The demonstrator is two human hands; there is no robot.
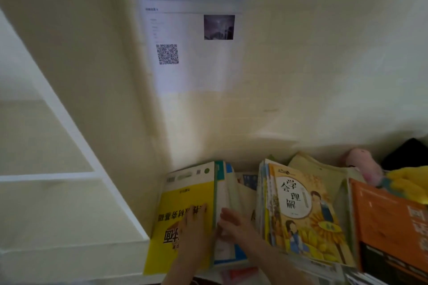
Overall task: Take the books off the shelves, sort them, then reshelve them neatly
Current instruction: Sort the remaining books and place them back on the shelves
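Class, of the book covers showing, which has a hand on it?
The yellow book, far left: the left hand rests on its cover.

Left hand (193, 227) palm down, fingers straight. Right hand (231, 222) just beside it, fingers bent leftward, possibly pinching; blurred. Both forearms enter from the bottom edge.

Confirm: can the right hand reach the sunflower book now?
Probably yes. The right hand is close beside the sunflower book, and nothing covers that book's front or lies between them.
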